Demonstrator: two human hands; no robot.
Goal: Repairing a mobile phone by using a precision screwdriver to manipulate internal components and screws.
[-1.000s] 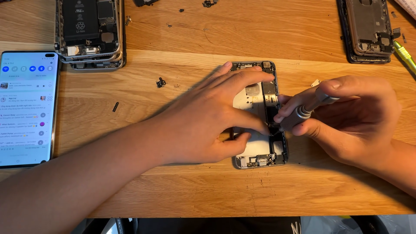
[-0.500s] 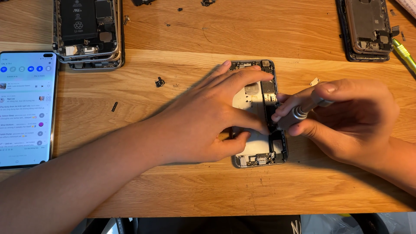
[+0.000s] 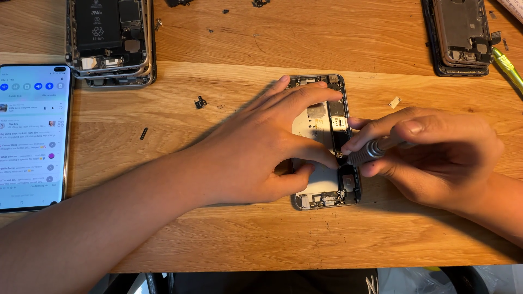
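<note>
Opened phone [image 3: 327,136] pinned flat by left hand [image 3: 261,147]; right hand [image 3: 436,158] grip closed on screwdriver [image 3: 370,149] (tip inside).

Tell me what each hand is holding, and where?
The right hand pinches a small screwdriver by its metal grip. The left hand lies flat on the opened phone, holding nothing.

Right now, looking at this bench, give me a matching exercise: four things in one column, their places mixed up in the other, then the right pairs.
Things:
1. lit smartphone
2. opened phone with battery
3. gutted phone shell
4. screwdriver

Places:
A. in the right hand
B. far right corner
C. left edge, screen up
D. far left, above the lit screen

Pairs: 1-C, 2-D, 3-B, 4-A
</note>
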